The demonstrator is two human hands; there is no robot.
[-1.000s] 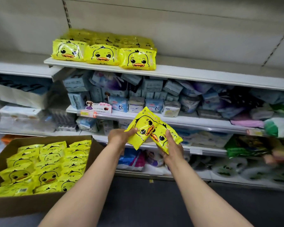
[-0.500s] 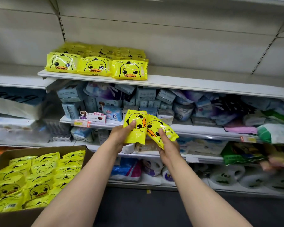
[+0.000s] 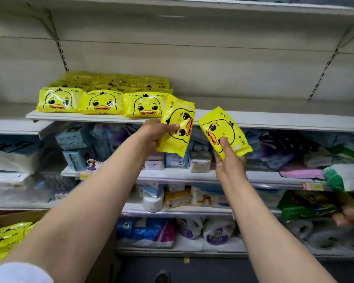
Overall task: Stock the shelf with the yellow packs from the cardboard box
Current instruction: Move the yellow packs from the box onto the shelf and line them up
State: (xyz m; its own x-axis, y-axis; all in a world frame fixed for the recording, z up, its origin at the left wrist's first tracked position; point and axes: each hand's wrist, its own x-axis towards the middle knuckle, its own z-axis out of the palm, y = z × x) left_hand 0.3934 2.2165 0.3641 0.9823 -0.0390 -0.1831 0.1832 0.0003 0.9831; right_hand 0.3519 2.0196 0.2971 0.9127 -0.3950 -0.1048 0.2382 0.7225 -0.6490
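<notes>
Two yellow packs are in hand, raised to the level of the shelf. The left pack is gripped along its side by the left hand, its top edge touching the stocked row. The right pack is pinched from below by the right hand, thumb across its printed face. Judged soft, light and pliable, with glossy film (likely slippery); best held across the body, not by the crimped ends. More packs lie in the cardboard box, lower left.
</notes>
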